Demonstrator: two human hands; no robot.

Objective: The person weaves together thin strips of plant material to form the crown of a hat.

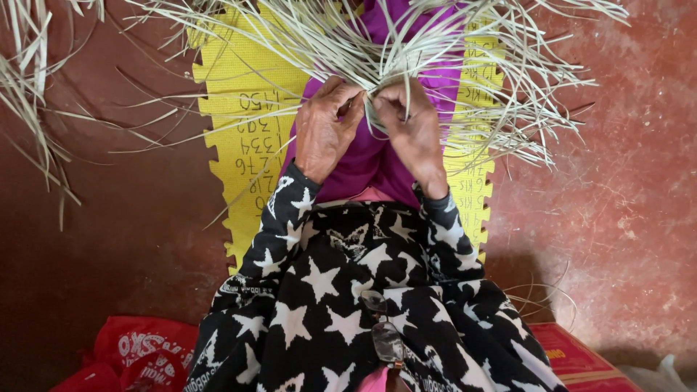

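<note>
Both my hands are up over my lap, close together, working the strips point(377, 51). My left hand point(323, 131) is curled, fingers bent in and pinching a few pale strips against the thumb right at the gathered centre. My right hand point(414, 131) sits just beside it, nearly touching, fingers folded down and gripping the same knot of strips from the other side. The strips fan out from that pinch in every direction, long and loose, reaching over the far edge of the yellow mat point(239, 109) and past its right edge onto the red floor point(624, 189). The purple cloth point(363, 163) lies under my hands, down the middle of the mat. As for progress: I judge this early going, since only the small bunched centre between my fingers looks worked, though my hands hide most of it, and nearly every strip's length hangs free and unwoven. More loose strips point(29, 87) lie apart at the left, off the mat. My glasses point(385, 334) hang on my starred top, near the mat's near edge.
</note>
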